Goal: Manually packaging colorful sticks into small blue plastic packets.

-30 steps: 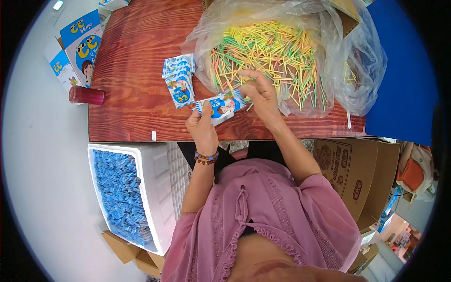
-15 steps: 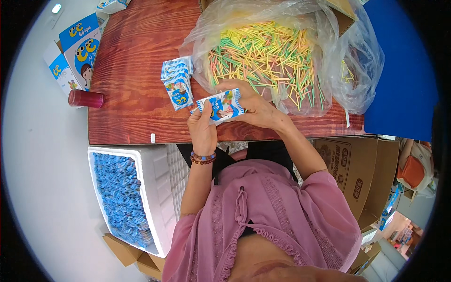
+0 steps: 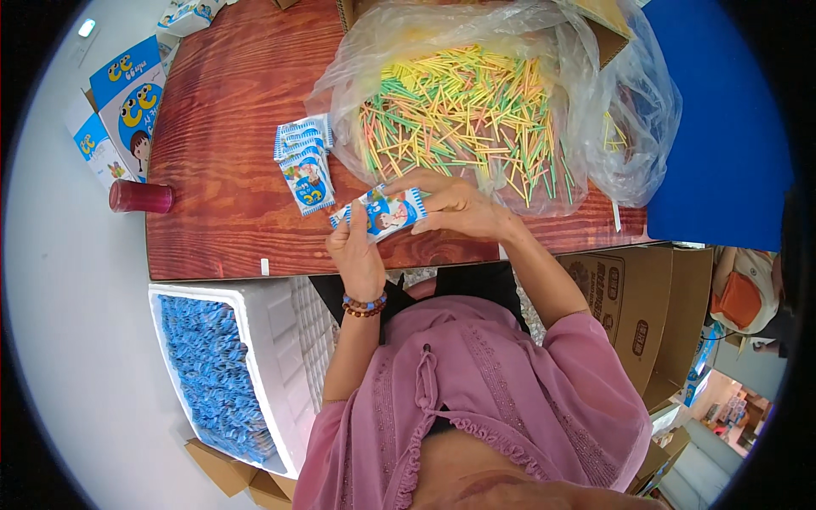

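While the left hand [image 3: 355,255] pinches a packet [image 3: 393,217] by its near end, thumb across its face, the right hand [image 3: 466,210] curls about the other end — fingers partly hidden behind the upper edge, so I cannot tell whether they grip. The packet sits slightly tilted between both hands, white and blue with striped ends, a cartoon figure and small lettering. Beyond the left hand, matching packets overlap in a pile [image 3: 306,178] on the red-brown table [image 3: 229,127]; farther left, a carton [image 3: 127,93] bears cartoon eyes and larger lettering. Beyond the right hand — yellow, green and pink sticks [image 3: 467,110] on clear plastic [image 3: 616,161].
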Demonstrator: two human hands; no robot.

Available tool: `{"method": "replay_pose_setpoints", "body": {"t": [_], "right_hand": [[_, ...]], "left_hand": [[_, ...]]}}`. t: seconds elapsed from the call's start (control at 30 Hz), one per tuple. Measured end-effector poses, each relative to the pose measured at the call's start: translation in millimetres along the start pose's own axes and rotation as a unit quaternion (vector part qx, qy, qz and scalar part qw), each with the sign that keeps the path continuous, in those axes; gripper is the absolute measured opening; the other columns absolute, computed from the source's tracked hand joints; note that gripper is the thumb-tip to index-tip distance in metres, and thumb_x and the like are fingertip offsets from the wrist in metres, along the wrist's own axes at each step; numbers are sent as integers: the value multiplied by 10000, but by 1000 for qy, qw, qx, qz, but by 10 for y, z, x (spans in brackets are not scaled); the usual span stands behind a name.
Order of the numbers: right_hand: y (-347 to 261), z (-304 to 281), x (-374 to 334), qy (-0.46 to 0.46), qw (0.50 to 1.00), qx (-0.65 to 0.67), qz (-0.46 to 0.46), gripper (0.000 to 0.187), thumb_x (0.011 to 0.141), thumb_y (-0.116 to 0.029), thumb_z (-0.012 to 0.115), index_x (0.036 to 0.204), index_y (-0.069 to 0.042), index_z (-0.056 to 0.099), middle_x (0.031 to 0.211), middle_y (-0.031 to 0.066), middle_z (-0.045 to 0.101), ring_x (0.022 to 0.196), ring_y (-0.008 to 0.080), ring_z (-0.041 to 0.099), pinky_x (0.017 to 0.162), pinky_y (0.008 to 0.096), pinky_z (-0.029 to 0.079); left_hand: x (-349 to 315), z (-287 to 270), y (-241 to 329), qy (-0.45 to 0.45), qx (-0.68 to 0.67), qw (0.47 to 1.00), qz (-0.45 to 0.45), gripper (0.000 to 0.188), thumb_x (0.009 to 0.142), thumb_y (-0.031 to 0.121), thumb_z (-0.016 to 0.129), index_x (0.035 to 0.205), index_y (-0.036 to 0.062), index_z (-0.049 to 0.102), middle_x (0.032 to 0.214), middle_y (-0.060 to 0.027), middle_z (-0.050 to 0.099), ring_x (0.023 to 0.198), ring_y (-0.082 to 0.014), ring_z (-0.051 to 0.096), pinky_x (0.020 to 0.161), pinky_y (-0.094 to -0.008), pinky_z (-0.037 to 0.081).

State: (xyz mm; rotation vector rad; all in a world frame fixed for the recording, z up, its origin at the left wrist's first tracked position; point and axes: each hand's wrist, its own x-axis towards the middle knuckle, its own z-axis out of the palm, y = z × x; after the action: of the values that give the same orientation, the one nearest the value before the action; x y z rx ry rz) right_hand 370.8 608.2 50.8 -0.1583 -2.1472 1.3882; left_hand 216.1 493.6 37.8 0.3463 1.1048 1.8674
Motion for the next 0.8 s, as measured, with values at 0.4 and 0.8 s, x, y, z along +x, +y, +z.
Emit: {"method": "replay_pose_setpoints", "body": {"t": [0.4, 0.8], "right_hand": [[455, -434, 308, 55, 839, -512, 175, 530, 746, -312, 724, 1193, -67, 578, 1108, 128, 564, 1088, 311, 515, 932, 437, 401], [545, -282, 527, -66, 771, -575, 267, 307, 744, -187, 607, 996, -11, 601, 1031, 154, 573, 1036, 314, 534, 911, 422, 397]], "left_hand": [[2, -265, 244, 79, 10, 996, 49, 232, 977, 188, 545, 883, 2, 647, 819, -3, 644, 695, -25, 568, 635, -205, 468], [38, -329, 281, 72, -17, 996, 43, 230, 975, 184, 545, 889, -7, 642, 873, -40, 664, 754, -62, 613, 688, -223, 492]]}}
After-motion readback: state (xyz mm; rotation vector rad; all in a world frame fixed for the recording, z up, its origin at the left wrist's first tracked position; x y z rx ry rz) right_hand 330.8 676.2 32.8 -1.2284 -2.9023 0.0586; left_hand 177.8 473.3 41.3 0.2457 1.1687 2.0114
